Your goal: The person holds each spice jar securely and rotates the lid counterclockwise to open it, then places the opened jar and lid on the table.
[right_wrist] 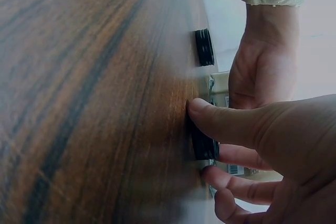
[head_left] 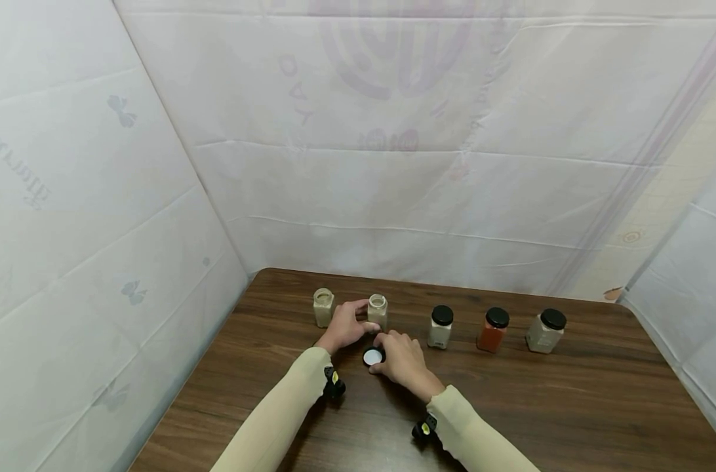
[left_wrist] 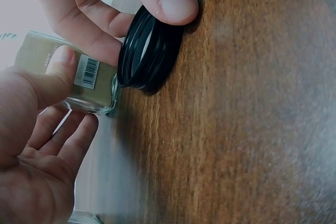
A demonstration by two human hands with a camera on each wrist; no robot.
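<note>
My left hand (head_left: 346, 326) grips an unlidded square glass jar (head_left: 378, 312) of pale powder standing on the table. In the left wrist view the thumb lies on the jar (left_wrist: 97, 80) beside its barcode label, with the fingers around the far side. A black lid (head_left: 372, 356) lies in front of it, its white inner face up. My right hand (head_left: 402, 358) pinches this lid by its rim between thumb and fingers, at table level. Another unlidded jar (head_left: 323, 308) of pale powder stands just left of my left hand.
To the right stand three jars with black lids: a pale one (head_left: 440, 327), an orange-red one (head_left: 492, 330) and another pale one (head_left: 545, 331). A second black lid (right_wrist: 205, 48) lies on the wooden table (head_left: 263, 393) near my left wrist. White cloth walls (head_left: 364, 196) surround the table.
</note>
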